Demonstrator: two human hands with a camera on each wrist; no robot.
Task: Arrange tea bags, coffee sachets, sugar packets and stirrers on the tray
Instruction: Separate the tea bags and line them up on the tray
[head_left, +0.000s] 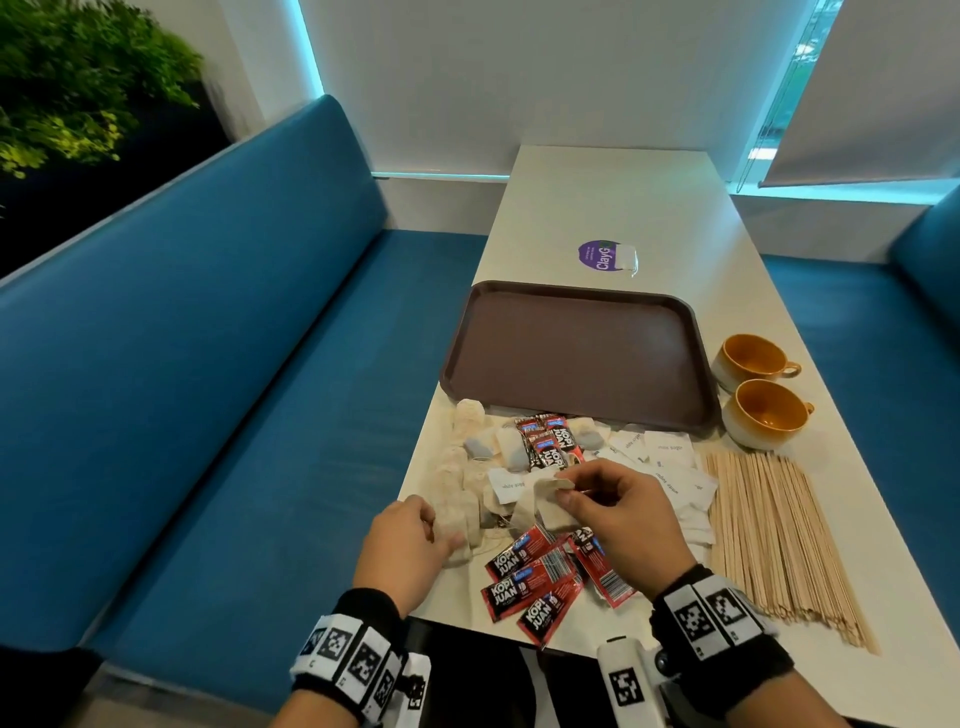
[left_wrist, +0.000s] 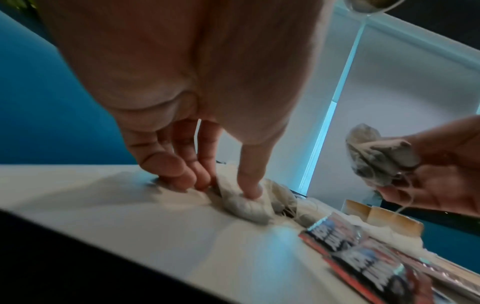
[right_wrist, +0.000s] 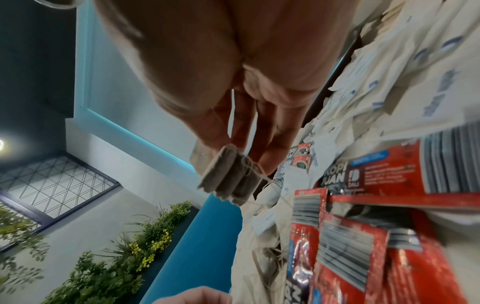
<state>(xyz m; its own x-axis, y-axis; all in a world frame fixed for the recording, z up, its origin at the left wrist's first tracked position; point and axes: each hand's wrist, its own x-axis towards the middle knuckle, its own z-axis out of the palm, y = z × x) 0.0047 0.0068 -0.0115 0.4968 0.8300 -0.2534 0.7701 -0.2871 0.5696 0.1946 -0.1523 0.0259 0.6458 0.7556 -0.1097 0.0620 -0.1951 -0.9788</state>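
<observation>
A brown tray lies bare on the white table. In front of it is a mixed heap: tea bags at the left, red coffee sachets near the front edge and more by the tray, white sugar packets at the right. Wooden stirrers lie in a row at the far right. My left hand pinches a tea bag that lies on the table. My right hand holds a small stack of tea bags just above the heap, strings dangling.
Two orange cups stand to the right of the tray. A purple round sticker lies on the table behind the tray. Blue benches flank the table, and its front edge is close to my wrists.
</observation>
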